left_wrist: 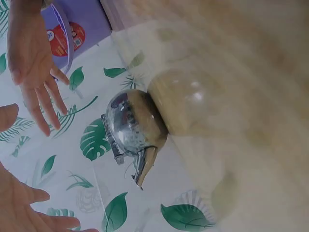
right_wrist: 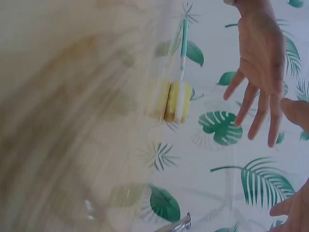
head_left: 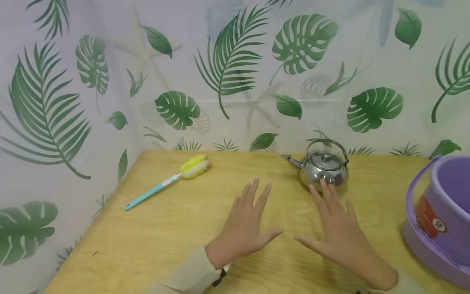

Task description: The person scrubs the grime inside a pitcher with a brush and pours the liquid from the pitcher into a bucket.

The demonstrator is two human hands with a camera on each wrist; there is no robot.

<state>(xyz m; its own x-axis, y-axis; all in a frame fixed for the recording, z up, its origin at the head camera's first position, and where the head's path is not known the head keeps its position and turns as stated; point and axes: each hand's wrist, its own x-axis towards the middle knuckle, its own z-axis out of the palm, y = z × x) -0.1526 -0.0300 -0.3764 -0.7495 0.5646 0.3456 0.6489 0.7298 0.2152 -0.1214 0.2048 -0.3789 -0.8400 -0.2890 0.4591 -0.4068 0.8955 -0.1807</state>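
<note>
Both hands hover over a wooden table with fingers straight and spread. My left hand point(head_left: 244, 226) is near the middle, holding nothing. To its right, my right hand point(head_left: 339, 230) is also bare, its fingertips overlapping the lower front of a shiny metal teapot point(head_left: 323, 167) in the head view; whether they touch cannot be told there. The left wrist view shows the teapot point(left_wrist: 133, 123) apart from both hands. At the table's left lies a cleaning brush point(head_left: 165, 182) with a yellow sponge head and a turquoise handle; the right wrist view shows this brush point(right_wrist: 178, 101) too.
A purple bucket point(head_left: 427, 204) with a handle stands at the table's right side, partly cut off by the frame. Behind the wooden table point(head_left: 147, 249) hangs a white leaf-patterned cloth point(head_left: 235, 134), which also runs along the left side.
</note>
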